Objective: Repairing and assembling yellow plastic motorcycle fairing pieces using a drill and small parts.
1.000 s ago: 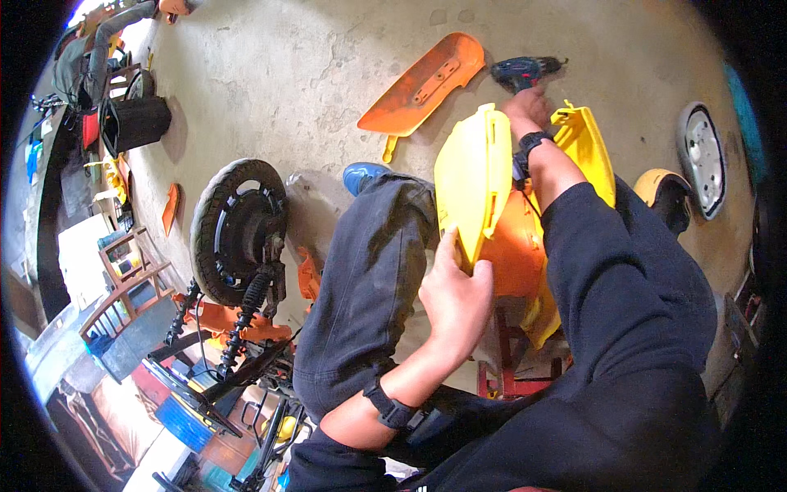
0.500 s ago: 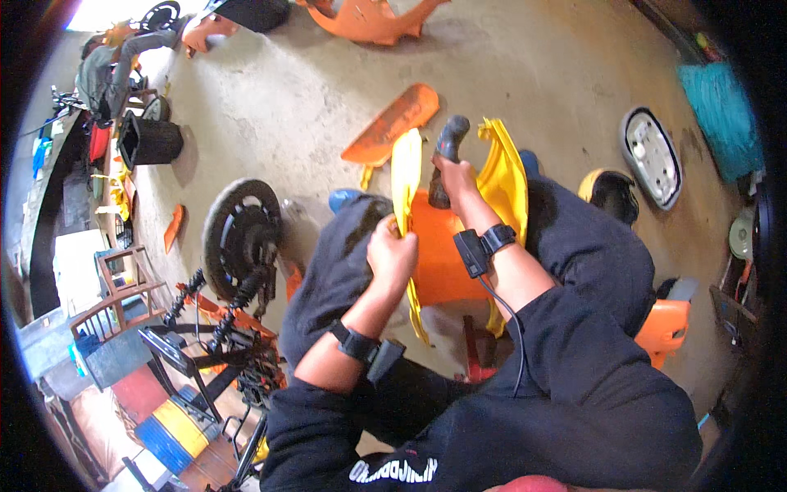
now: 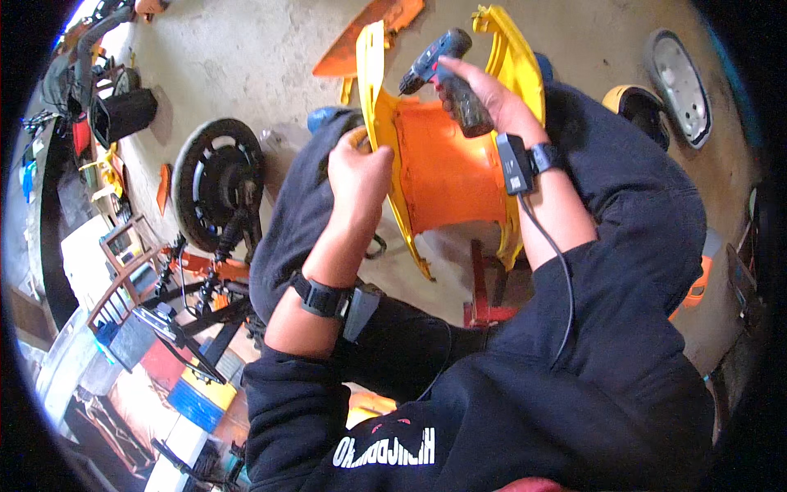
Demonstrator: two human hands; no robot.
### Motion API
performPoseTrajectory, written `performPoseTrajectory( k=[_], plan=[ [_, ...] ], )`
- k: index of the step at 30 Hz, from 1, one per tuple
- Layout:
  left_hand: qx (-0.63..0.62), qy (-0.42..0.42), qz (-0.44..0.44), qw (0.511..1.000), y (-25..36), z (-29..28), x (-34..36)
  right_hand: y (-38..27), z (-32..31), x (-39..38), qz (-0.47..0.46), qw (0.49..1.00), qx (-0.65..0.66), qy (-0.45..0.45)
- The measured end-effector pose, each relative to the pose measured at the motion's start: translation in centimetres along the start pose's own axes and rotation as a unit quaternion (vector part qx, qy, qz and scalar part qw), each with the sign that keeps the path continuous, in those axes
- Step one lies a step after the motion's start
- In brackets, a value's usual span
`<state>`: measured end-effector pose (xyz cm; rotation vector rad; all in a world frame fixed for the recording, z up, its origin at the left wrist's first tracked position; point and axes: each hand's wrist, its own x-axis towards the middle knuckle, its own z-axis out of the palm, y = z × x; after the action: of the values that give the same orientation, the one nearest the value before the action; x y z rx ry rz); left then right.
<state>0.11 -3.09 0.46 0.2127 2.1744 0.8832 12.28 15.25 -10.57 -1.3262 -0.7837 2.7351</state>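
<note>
"Gripping what, the right hand (image 3: 484, 90)?"

"A drill (image 3: 438, 56). The fingers are curled around the handle, and the chuck points left, toward the inner side of the left yellow panel (image 3: 379, 98)."

"Is the tip touching that panel?"

"A gap shows between them. The tip is near the panel, but I can't tell how deep that gap runs."

"And the left hand (image 3: 359, 176)?"

"Closed on the left yellow panel, pinching its outer edge at about mid-length. The thumb shows; the other fingers are partly hidden."

"Where are the panels, exactly?"

"Between the knees. The left yellow panel and the right yellow panel (image 3: 520, 61) rise on either side of a curved orange panel (image 3: 447, 172). The right forearm passes in front of part of the right one, and the drill's lower end overlaps the orange panel's upper edge."

"What's beneath?"

"A red stand (image 3: 490, 314) shows below the orange panel. Whether it bears the weight, I can't tell."

"Anything else on the floor?"

"A wheel (image 3: 217, 184) to the left, an orange trough (image 3: 361, 45) ahead, and a helmet (image 3: 635, 111) to the right, just beside a white oval cover (image 3: 679, 86)."
</note>
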Motion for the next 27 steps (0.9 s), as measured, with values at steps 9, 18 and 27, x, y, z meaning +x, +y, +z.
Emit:
performPoseTrajectory(
  k=[9,18,27],
  plan=[
    [-0.028,-0.018,-0.001,0.999,0.8,1.6,-0.3,2.9,-1.8,2.7,-0.058,0.997,-0.046,0.023],
    [-0.015,-0.015,-0.007,1.000,1.2,1.2,-0.9,5.0,-2.2,4.4,-0.142,0.986,-0.081,0.023],
    [0.015,-0.012,0.012,1.000,0.8,0.9,-0.5,3.4,-1.3,5.0,-0.015,0.998,-0.059,0.000]
  ],
)
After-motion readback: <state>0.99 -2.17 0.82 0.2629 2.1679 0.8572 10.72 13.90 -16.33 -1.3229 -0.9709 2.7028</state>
